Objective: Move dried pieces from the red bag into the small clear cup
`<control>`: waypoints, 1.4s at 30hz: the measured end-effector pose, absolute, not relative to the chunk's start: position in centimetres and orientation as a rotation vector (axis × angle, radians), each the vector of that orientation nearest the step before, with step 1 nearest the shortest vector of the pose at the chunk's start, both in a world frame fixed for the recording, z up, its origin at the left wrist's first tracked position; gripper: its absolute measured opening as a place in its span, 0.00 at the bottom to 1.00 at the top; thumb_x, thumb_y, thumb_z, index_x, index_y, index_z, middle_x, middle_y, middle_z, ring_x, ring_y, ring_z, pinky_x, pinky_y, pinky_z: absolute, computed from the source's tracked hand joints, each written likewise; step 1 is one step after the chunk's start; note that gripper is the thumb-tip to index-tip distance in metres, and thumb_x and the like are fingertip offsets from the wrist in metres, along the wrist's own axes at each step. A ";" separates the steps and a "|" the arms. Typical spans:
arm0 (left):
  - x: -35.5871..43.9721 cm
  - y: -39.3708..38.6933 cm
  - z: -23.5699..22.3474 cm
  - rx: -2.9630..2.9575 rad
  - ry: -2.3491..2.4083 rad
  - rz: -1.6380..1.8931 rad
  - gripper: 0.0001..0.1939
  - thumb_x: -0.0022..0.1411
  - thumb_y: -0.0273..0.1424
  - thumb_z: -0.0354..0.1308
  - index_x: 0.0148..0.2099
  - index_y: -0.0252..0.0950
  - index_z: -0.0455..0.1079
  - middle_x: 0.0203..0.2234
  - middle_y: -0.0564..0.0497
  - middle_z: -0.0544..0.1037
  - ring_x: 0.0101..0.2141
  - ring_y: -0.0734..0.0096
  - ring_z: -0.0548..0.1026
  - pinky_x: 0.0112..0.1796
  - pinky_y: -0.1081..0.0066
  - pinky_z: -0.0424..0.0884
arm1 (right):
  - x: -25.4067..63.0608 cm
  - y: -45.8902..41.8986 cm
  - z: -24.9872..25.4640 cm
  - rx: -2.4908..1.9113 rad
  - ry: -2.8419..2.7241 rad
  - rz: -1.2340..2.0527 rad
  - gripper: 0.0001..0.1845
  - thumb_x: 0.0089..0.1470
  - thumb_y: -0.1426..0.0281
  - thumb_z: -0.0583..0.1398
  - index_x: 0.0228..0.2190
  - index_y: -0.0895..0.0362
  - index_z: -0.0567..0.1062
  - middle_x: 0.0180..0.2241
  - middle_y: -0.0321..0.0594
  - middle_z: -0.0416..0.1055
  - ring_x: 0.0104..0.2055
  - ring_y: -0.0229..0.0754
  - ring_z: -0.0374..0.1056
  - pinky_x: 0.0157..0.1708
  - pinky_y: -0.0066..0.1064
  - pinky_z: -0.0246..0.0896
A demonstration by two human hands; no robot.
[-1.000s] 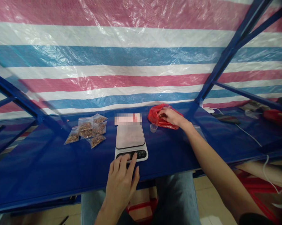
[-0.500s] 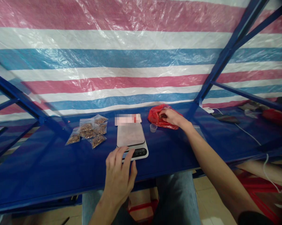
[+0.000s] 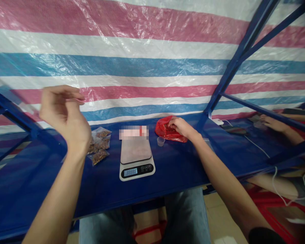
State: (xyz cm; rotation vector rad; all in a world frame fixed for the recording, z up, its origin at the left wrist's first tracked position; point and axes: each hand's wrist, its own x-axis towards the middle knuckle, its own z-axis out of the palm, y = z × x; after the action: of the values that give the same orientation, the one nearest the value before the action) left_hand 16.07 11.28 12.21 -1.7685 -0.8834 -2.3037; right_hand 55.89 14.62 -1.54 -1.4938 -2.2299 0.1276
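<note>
The right hand [image 3: 180, 126] rests on the crumpled red plastic bag [image 3: 167, 130] at the back of the blue table [image 3: 182, 166], its fingers curled down into the bag's open mouth; whether they pinch anything inside cannot be told, since the plastic hides the fingertips. Just beside the bag, on its left, stands a small clear plastic cup [image 3: 160, 141], upright and apart from the hand.

The left hand [image 3: 63, 112] hangs raised in the air above the table's left part, holding nothing, its fingers loosely bent with the thumb close against them (no object shows between them). Behind its wrist lies a cluster of small clear zip bags filled with brown pieces [image 3: 99, 147], partly hidden by the forearm.

Between the two hands sits a white digital kitchen scale with a grey square platform [image 3: 136, 158], its lit display facing the person and its platform bare. A striped pink, white and blue plastic tarp [image 3: 142, 67] hangs behind the table. At the far right another person's hand [image 3: 270, 122] rests on a neighbouring surface.
</note>
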 end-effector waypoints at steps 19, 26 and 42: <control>17.8 2.1 -1.5 -3.002 -0.431 -0.709 0.22 0.70 0.24 0.51 0.65 0.34 0.66 0.58 0.47 0.81 0.70 0.63 0.63 0.73 0.58 0.49 | 57.2 15.1 -1.7 -1.361 -2.205 0.219 0.15 0.51 0.86 0.61 0.31 0.58 0.85 0.34 0.43 0.82 0.35 0.46 0.77 0.39 0.32 0.68; 17.9 1.7 -1.6 -2.926 -0.360 -0.503 0.22 0.72 0.29 0.53 0.66 0.34 0.66 0.58 0.47 0.81 0.67 0.59 0.68 0.72 0.56 0.45 | 57.0 14.8 -1.6 -1.337 -2.205 0.244 0.17 0.51 0.87 0.62 0.34 0.58 0.86 0.37 0.45 0.83 0.37 0.46 0.77 0.41 0.34 0.70; 18.9 -1.0 -3.4 -2.567 -0.375 -0.530 0.23 0.71 0.27 0.54 0.66 0.35 0.68 0.54 0.41 0.82 0.61 0.57 0.74 0.58 0.58 0.65 | 57.1 15.2 -1.9 -1.326 -2.199 0.278 0.17 0.50 0.87 0.61 0.33 0.59 0.85 0.34 0.44 0.83 0.33 0.45 0.77 0.37 0.33 0.70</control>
State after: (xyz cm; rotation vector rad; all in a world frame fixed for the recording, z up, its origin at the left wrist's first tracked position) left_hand 18.93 -0.99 -3.36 -2.5675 -0.3753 -0.5302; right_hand 57.08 15.16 -1.90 -1.3264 -2.1988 0.2775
